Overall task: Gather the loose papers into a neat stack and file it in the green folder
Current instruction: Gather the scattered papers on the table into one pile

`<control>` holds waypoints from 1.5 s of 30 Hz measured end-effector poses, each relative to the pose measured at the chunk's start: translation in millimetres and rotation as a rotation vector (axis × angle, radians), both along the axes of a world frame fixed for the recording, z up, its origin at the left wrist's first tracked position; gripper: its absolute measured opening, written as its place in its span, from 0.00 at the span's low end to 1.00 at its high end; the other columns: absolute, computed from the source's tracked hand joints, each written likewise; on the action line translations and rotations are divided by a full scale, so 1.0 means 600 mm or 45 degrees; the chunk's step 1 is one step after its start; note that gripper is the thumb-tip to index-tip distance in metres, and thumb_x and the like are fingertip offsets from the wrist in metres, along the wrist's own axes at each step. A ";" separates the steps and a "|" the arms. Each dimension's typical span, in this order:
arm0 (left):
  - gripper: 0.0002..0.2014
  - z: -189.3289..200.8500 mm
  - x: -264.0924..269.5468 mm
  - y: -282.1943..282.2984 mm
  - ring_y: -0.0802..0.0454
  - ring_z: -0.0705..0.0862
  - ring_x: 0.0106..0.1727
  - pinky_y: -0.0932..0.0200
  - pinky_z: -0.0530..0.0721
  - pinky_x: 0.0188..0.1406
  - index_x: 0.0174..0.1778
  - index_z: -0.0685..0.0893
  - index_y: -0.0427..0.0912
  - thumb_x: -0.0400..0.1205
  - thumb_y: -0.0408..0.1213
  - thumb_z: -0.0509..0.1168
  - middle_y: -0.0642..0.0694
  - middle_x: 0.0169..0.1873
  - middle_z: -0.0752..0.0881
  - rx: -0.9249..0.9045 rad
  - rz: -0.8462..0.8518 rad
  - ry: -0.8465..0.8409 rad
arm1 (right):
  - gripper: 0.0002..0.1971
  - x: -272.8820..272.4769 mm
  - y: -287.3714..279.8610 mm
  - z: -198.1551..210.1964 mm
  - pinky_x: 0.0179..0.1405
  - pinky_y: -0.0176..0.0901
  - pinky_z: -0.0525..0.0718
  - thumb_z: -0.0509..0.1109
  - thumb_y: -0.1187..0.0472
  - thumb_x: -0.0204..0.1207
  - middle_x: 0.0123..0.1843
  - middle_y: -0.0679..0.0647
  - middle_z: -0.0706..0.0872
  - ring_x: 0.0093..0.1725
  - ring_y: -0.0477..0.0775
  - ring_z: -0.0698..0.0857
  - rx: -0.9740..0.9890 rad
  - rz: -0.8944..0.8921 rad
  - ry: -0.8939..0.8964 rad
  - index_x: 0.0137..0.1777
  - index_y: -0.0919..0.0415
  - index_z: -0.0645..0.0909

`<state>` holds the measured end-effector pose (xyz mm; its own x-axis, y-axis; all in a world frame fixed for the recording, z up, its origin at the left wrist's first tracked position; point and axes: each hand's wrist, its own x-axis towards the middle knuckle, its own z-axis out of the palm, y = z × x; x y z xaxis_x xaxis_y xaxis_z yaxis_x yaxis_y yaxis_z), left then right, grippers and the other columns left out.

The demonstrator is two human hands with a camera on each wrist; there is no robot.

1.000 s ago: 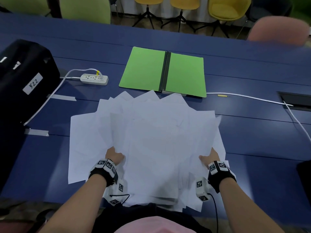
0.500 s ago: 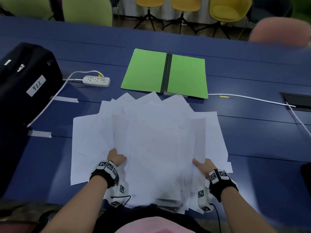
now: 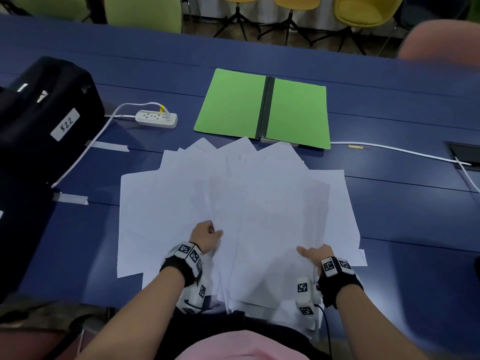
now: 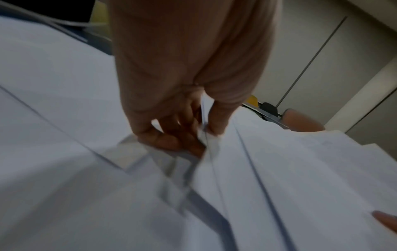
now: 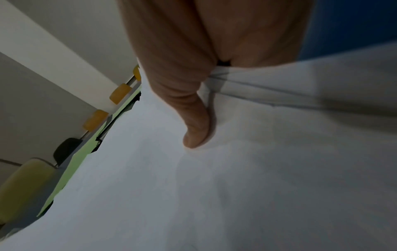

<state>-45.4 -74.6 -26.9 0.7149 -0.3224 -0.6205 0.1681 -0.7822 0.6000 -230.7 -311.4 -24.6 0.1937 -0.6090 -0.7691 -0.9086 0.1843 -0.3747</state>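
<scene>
A fan of loose white papers (image 3: pixel 241 203) covers the blue table in front of me, several sheets overlapping at different angles. The green folder (image 3: pixel 262 107) lies open and flat just beyond them. My left hand (image 3: pixel 206 236) pinches the left edges of a bunch of sheets (image 4: pixel 214 152) between thumb and curled fingers. My right hand (image 3: pixel 313 254) holds the right side of the papers, thumb (image 5: pixel 196 134) pressed on top and the fingers hidden beneath the sheets (image 5: pixel 236 169). The near ends of the papers hang over the table's front edge.
A black case (image 3: pixel 44 115) with a white label stands at the left. A white power strip (image 3: pixel 157 118) and its cable lie left of the folder. Another white cable (image 3: pixel 389 149) runs right to a table hatch (image 3: pixel 465 153). Chairs (image 3: pixel 145 9) line the far side.
Both hands have drawn inward, pushing the sheets' sides closer together. The right hand slid left; the left hand shifted up and right and closed on the sheets' edges.
</scene>
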 end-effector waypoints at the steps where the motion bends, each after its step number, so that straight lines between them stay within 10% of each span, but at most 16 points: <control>1: 0.03 0.003 0.016 0.020 0.42 0.85 0.55 0.58 0.78 0.53 0.45 0.83 0.40 0.78 0.35 0.67 0.40 0.49 0.87 0.019 0.119 -0.099 | 0.33 0.003 0.001 0.000 0.52 0.49 0.77 0.74 0.57 0.74 0.53 0.68 0.83 0.50 0.64 0.82 -0.006 0.014 0.031 0.70 0.81 0.68; 7: 0.43 0.023 0.099 0.181 0.31 0.69 0.72 0.37 0.70 0.70 0.74 0.63 0.30 0.70 0.49 0.73 0.30 0.73 0.66 0.570 0.919 -0.182 | 0.27 0.005 0.008 0.004 0.61 0.46 0.79 0.74 0.54 0.73 0.67 0.67 0.82 0.67 0.63 0.81 -0.079 0.068 0.096 0.67 0.72 0.77; 10: 0.50 0.029 0.102 0.212 0.32 0.65 0.75 0.37 0.66 0.71 0.76 0.60 0.28 0.69 0.58 0.73 0.33 0.76 0.62 0.659 0.881 -0.131 | 0.27 0.006 0.009 0.007 0.61 0.46 0.79 0.74 0.55 0.74 0.67 0.67 0.82 0.67 0.63 0.81 -0.082 0.081 0.131 0.67 0.72 0.78; 18: 0.31 0.019 0.124 0.151 0.34 0.82 0.62 0.52 0.81 0.54 0.64 0.76 0.29 0.74 0.50 0.69 0.38 0.60 0.82 0.288 0.441 -0.152 | 0.25 0.022 0.017 0.032 0.71 0.42 0.67 0.56 0.54 0.85 0.75 0.67 0.73 0.76 0.62 0.72 -0.149 0.102 0.174 0.73 0.74 0.70; 23: 0.10 0.019 0.121 0.131 0.41 0.83 0.47 0.53 0.82 0.50 0.39 0.80 0.34 0.74 0.37 0.73 0.41 0.37 0.81 0.091 0.554 -0.138 | 0.26 0.010 0.016 0.003 0.51 0.42 0.75 0.72 0.57 0.76 0.68 0.68 0.81 0.68 0.64 0.80 -0.159 0.070 0.170 0.68 0.73 0.76; 29: 0.12 0.036 0.149 0.164 0.40 0.84 0.51 0.50 0.82 0.55 0.52 0.85 0.32 0.72 0.26 0.71 0.38 0.49 0.86 0.061 0.526 0.074 | 0.25 0.011 0.022 0.001 0.47 0.39 0.71 0.72 0.58 0.75 0.68 0.68 0.81 0.67 0.64 0.81 -0.122 0.007 0.156 0.68 0.73 0.76; 34: 0.18 0.036 0.135 0.182 0.43 0.85 0.50 0.55 0.83 0.48 0.57 0.83 0.39 0.73 0.36 0.77 0.43 0.50 0.88 0.092 0.186 0.337 | 0.23 0.019 0.025 0.007 0.53 0.41 0.75 0.67 0.56 0.79 0.69 0.67 0.80 0.69 0.63 0.79 -0.126 0.003 0.192 0.68 0.72 0.76; 37: 0.21 0.032 0.117 0.158 0.40 0.85 0.60 0.50 0.83 0.59 0.62 0.82 0.34 0.73 0.30 0.75 0.41 0.57 0.87 0.007 0.333 0.124 | 0.23 0.025 0.024 0.011 0.69 0.45 0.71 0.61 0.55 0.82 0.71 0.67 0.78 0.72 0.63 0.76 -0.127 -0.024 0.221 0.68 0.73 0.74; 45: 0.11 0.173 0.143 0.127 0.32 0.82 0.56 0.48 0.80 0.53 0.56 0.82 0.39 0.78 0.31 0.62 0.36 0.53 0.85 0.240 0.143 -0.561 | 0.32 0.026 0.024 0.000 0.70 0.47 0.72 0.69 0.56 0.77 0.74 0.67 0.74 0.73 0.64 0.75 -0.118 -0.129 0.207 0.75 0.75 0.67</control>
<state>40.3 1.6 77.1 0.9463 -0.1389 -0.2917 0.0202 -0.8756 0.4825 -215.2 -297.0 -24.7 0.0059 -0.6884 -0.7253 -0.9372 0.2492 -0.2441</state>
